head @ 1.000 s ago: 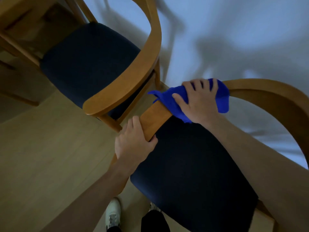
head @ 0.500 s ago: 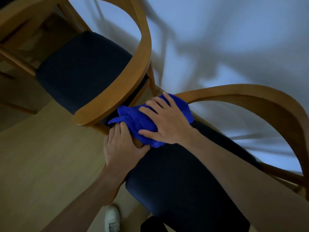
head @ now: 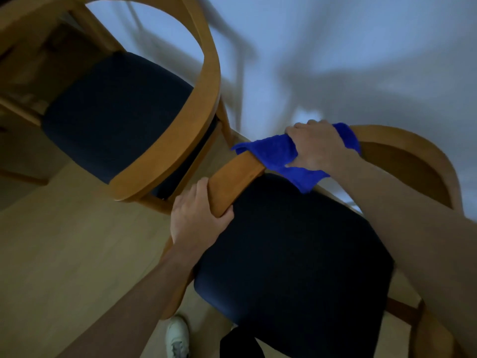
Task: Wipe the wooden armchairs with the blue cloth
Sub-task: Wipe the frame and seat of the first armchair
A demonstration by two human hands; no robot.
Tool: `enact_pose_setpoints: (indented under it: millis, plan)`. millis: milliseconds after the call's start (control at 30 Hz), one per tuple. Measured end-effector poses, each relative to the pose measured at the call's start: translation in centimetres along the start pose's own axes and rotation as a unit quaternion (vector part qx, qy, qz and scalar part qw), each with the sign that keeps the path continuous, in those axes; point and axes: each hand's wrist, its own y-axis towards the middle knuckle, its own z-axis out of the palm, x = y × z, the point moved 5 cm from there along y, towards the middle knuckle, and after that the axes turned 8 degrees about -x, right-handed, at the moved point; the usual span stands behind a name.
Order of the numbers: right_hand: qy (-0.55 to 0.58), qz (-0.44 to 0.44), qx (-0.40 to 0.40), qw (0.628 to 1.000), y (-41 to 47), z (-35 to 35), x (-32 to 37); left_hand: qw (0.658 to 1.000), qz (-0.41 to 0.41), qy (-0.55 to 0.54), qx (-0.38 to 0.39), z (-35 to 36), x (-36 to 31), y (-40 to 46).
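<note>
Right now: cloth on the armrest, both hands on the near chair

Up close, the person leans over the nearer armchair (head: pixel 402 151), whose dark blue seat cushion (head: pixel 296 254) fills the lower middle of the view. Their right hand (head: pixel 313 148) is curled over the curved wooden armrest (head: pixel 237 177) with the blue cloth (head: pixel 273 151) bunched under the palm; the cloth wraps the rail, one corner sticking out to the left and a fold hanging down over the edge of the seat. The left hand (head: pixel 197 215) grasps the front end of that same armrest, fingers on the outer side and thumb across the inner edge, just short of the cloth, with a stretch of bare wood between the two hands.

A second armchair (head: pixel 165 151) stands just beside the first, to the left, its rounded arm almost meeting the near chair's frame. It has the same dark cushion (head: pixel 116 112) set inside its wooden ring. Both chairs stand on a pale wood floor (head: pixel 64 241) against a white wall (head: pixel 361 47) crossed by soft shadows. A white shoe (head: pixel 176 337) shows at the bottom edge.
</note>
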Motion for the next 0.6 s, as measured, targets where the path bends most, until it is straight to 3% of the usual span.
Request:
enact_pose_setpoints:
  millis: [133, 267, 600]
  plan:
    - [0.049, -0.032, 0.019, 0.998, 1.3, 0.2, 4.1, 0.999, 0.010, -0.029, 0.019, -0.1, 0.6, -0.2]
    - [0.041, -0.026, -0.036, 0.998, 0.1, 0.0, 8.7, 0.999, -0.002, -0.045, 0.025, -1.4, 2.2, -1.9]
    - [0.052, -0.139, -0.043, 0.988, -1.8, -2.1, 29.0, 0.995, -0.073, -0.052, 0.043, -7.0, 13.8, -8.6]
